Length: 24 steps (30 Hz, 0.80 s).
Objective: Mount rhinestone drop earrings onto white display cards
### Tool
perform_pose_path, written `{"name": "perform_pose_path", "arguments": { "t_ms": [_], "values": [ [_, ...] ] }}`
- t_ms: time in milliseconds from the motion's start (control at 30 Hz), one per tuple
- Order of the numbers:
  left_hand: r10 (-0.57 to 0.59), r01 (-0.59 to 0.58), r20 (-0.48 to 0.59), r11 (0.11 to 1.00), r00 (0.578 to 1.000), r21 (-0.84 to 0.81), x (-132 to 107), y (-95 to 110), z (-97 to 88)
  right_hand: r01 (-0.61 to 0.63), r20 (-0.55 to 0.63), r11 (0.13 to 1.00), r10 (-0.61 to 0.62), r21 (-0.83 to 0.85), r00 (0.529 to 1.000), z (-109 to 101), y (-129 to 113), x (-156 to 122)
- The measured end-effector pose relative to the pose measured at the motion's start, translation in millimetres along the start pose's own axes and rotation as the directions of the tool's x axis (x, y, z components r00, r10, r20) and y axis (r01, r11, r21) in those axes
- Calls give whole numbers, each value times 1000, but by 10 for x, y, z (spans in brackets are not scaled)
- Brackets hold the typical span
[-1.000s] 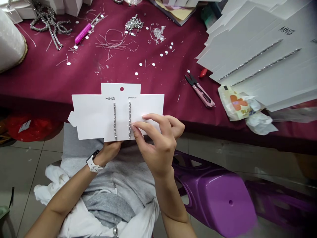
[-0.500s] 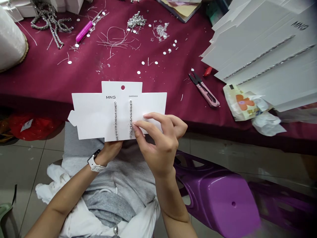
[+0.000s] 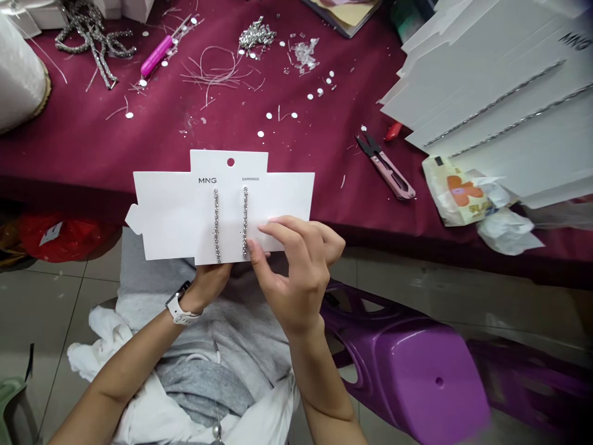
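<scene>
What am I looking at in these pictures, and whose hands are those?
These pictures come from a camera worn on a person's head, so you see what they see when they look down. There is no machine here, just their own two hands. The left hand, with a white watch on its wrist, and the right hand hold up a white card printed with MNG and EARRINGS. On the card are two long sparkly earrings. Behind it is a table covered with a dark red cloth. On it lie small pink-handled snips, a stack of more cards and a tangle of sparkly chain.
</scene>
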<state>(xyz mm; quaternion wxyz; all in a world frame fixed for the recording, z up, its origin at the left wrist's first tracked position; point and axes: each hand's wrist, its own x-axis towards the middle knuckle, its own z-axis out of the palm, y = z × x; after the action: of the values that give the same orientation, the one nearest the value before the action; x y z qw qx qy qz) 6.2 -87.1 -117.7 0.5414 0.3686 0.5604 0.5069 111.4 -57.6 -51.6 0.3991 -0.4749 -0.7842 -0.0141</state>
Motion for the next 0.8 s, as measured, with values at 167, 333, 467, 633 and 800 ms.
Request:
{"name": "perform_pose_path", "arguments": {
  "t_ms": [167,333,467,633,800],
  "values": [
    [-45,45,3,997,999,68,-10,51,-29,34,-38,999,-34,15,999,30,-22,-112],
    [-41,35,105,998,994,56,-1,136,-27,47,-68,999,-46,17,997,72,-49,-159],
    [-53,49,99,998,994,43,-9,106,-12,-27,-87,999,25,-17,996,99,-98,-155],
    [-74,74,-12,997,997,3,-20,39,-20,-82,-112,995,75,-59,991,127,-156,-139],
    [-65,71,-93,996,994,56,-45,39,-15,-93,-123,995,87,-43,989,136,-167,-129]
  ]
}}
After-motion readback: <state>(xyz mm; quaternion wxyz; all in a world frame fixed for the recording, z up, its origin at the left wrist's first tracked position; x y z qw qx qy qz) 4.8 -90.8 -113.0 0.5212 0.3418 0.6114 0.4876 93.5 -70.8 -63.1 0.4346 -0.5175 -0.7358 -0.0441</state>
